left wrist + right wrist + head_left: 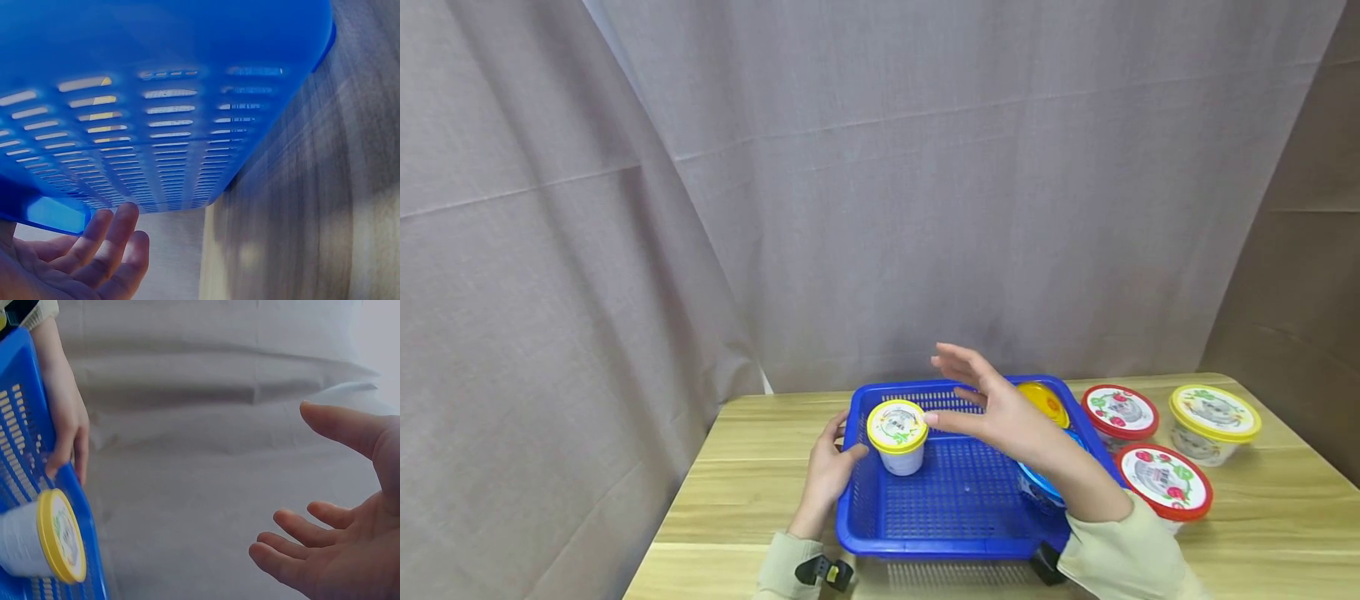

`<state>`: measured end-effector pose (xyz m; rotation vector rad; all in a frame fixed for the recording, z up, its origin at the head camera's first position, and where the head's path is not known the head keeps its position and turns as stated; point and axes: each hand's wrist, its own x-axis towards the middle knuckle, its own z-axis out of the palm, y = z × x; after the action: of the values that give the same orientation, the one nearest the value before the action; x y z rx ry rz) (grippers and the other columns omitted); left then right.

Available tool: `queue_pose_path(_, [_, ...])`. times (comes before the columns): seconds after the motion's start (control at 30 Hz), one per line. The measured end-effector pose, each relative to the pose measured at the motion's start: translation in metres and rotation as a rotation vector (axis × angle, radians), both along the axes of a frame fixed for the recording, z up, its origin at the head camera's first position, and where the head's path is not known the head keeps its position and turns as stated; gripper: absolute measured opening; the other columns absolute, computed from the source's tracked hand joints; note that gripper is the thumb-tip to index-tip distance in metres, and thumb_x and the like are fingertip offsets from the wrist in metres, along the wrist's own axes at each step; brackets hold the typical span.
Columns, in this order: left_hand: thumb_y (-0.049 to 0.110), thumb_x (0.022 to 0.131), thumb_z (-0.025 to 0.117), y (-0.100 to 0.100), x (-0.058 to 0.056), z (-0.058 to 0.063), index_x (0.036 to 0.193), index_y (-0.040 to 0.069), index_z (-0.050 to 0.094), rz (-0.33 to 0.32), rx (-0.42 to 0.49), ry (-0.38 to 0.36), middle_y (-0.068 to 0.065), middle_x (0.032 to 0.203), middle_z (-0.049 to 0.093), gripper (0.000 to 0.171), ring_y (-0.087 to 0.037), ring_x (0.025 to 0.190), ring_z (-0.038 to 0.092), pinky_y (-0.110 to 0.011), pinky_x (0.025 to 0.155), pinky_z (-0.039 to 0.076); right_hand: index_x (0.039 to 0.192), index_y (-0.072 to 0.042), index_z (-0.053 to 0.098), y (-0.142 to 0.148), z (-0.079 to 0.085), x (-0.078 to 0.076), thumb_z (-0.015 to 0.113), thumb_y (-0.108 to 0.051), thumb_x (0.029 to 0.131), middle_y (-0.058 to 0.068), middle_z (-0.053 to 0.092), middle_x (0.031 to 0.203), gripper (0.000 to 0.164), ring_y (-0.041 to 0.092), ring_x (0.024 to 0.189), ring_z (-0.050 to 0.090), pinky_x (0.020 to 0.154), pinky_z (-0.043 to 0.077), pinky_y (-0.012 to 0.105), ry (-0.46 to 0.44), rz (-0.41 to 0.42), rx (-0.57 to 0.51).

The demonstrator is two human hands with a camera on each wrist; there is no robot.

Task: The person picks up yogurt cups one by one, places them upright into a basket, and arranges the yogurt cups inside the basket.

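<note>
A blue plastic basket with slotted sides stands on the wooden table. My left hand holds its left rim, thumb over the edge and fingers along the outer wall; the left wrist view shows the fingers bent up under the rim. Inside, near the back left corner, sits a white tub with a yellow lid. Over the basket hovers my right hand, empty, its thumb and fingers spread apart, as the right wrist view also shows. Partly hidden behind that arm are a blue-lidded tub and an orange-yellow lid in the basket's right side.
On the table right of the basket stand two red-lidded tubs, one at the back and one nearer, plus a larger yellow-lidded tub. A grey curtain hangs behind the table.
</note>
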<state>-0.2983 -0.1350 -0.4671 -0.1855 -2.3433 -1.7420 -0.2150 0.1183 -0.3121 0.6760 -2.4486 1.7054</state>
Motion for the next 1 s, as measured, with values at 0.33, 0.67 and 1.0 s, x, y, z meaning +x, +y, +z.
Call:
queue_pose_path(0.33, [0.001,0.075,0.07,-0.001,0.002,0.001,0.141,-0.005,0.051,-0.019,0.015,0.006,-0.025,0.114,0.064,0.069,-0.024,0.081,0.066,-0.033,0.066,0.057,0.156,-0.012,0.029,0.042,0.007,0.019,0.075,-0.018,0.092,0.012,0.042,0.153,0.079,0.034,0.139,0.041,0.105,0.042,0.02,0.089,-0.134,-0.061])
queue_pose_path(0.67, [-0.001,0.075,0.07,-0.006,0.006,0.001,0.141,-0.007,0.05,-0.018,0.028,0.013,-0.027,0.115,0.064,0.069,-0.025,0.081,0.066,-0.034,0.067,0.057,0.158,-0.022,0.027,0.086,-0.005,0.029,0.069,-0.008,0.095,0.01,0.042,0.153,0.077,0.007,0.131,0.046,0.093,0.045,0.01,0.144,-0.202,-0.072])
queue_pose_path(1.0, [0.0,0.076,0.07,-0.008,0.009,0.001,0.142,-0.003,0.051,-0.008,0.03,-0.007,-0.024,0.115,0.064,0.069,-0.024,0.082,0.065,-0.033,0.067,0.056,0.16,-0.027,0.024,0.125,-0.02,0.038,0.064,-0.006,0.097,-0.002,0.043,0.152,0.077,-0.007,0.118,0.051,0.084,0.049,0.011,0.152,-0.304,-0.005])
